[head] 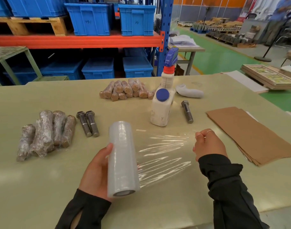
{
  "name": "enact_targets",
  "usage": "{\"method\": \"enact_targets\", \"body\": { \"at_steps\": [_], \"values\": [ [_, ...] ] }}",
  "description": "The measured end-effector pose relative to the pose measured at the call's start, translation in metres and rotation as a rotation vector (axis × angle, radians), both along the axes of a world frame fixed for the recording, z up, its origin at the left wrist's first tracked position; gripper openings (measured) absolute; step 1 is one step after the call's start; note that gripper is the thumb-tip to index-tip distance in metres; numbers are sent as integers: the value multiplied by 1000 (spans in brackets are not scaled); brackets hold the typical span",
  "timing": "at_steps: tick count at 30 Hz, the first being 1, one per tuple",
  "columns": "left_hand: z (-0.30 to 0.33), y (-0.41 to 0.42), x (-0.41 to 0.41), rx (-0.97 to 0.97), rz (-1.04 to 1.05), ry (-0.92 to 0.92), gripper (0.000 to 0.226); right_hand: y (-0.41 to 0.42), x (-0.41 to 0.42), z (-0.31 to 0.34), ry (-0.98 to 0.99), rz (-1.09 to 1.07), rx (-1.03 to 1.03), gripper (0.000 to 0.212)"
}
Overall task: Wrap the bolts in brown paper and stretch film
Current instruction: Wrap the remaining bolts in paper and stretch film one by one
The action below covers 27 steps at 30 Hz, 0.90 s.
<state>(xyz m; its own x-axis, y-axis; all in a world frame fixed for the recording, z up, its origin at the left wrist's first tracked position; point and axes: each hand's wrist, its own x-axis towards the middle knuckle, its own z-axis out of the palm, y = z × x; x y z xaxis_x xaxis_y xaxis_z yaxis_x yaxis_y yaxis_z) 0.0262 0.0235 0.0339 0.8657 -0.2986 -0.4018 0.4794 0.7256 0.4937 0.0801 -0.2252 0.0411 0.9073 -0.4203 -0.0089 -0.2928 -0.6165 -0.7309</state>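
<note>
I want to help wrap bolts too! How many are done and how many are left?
Done: a bundle in paper and film at the left. The pile at the back wears brown paper; any film there is hard to tell. In hand: the left hand holds the film roll while the right hand pulls a sheet out. Left: three bare bolts, two together and one by the spray bottle.

Non-task clutter on and around the packing table

White spray bottle [162, 106] with blue trigger head and orange collar stands upright at 12 o'clock on the table [42, 187]; white curved handle-like piece [190, 91] lies just beside it at 1 o'clock. Blue crates [136, 19] sit on the blue-and-orange rack [75, 41] at 11 o'clock, with a wooden pallet [34, 25] at 10 o'clock. Flat boards [270, 78] are stacked at 2 o'clock, and a blurred person [280, 15] stands far off.
</note>
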Motion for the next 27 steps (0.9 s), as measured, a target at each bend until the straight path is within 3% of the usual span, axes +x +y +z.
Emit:
{"method": "enact_targets", "body": {
  "at_steps": [3, 5, 8, 11, 15, 16, 18, 20, 23, 25, 27],
  "values": [
    [-1, 1, 3, -129, 53, 28, 93, -12, 2, 0, 99, -23, -91, 20],
    [1, -6, 5, -64, 47, 32, 84, -16, 4, -2, 143, -13, -134, 20],
    [3, -20, 12, 251, 27, 50, 68, -24, 8, -9, 243, -8, -139, 20],
    [1, -33, 15, 630, -3, 10, 60, -37, 14, -7, 332, -12, 74, 19],
    [-2, -49, 19, 833, 16, -77, 50, -49, 18, 3, 432, -45, 244, 15],
    [-3, -52, 20, 878, 15, -103, 51, -53, 20, 5, 437, -55, 192, 22],
    [-2, -59, 20, 976, 22, -139, 61, -59, 21, 8, 382, -95, -103, 28],
    [-1, -62, 20, 1056, 47, -141, 66, -49, 17, 14, 209, -94, -287, 30],
    [-2, -64, 21, 1084, 74, -134, 40, -6, 4, 9, -5, 296, -228, 41],
    [-5, -62, 23, 1093, 92, -117, 27, 16, -2, -11, 130, 577, -380, 53],
    [-8, -57, 24, 1102, 89, -93, 25, 21, -6, -30, 291, 659, -548, 59]
  ]
}}
